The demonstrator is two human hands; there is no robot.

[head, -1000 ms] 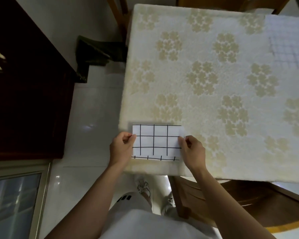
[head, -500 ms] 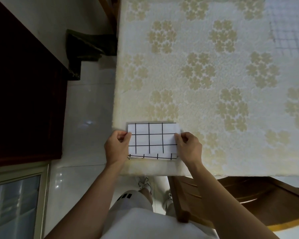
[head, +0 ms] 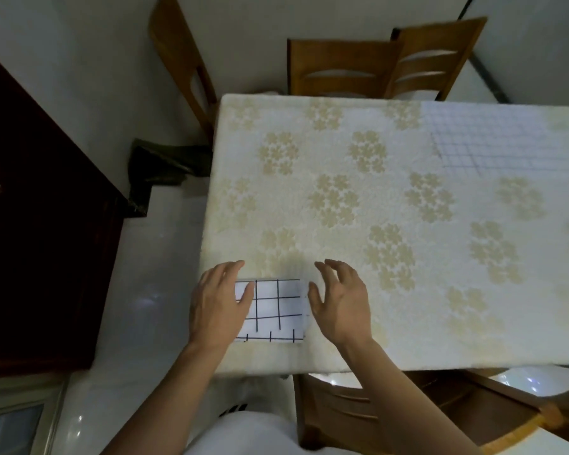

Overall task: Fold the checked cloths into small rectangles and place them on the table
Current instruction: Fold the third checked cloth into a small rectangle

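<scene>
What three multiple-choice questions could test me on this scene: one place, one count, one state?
1. Where on the table does the folded cloth lie? A) near-left corner B) far-right corner C) centre
2. How many checked cloths are on it? A) one B) two C) four
3. How are the hands? A) both open B) both gripping the cloth C) both fists
Answers: 1 A, it sits by the near and left edges. 2 B, the folded one plus a spread cloth far right. 3 A, the left hand and right hand have loose fingers gripping nothing.
</scene>
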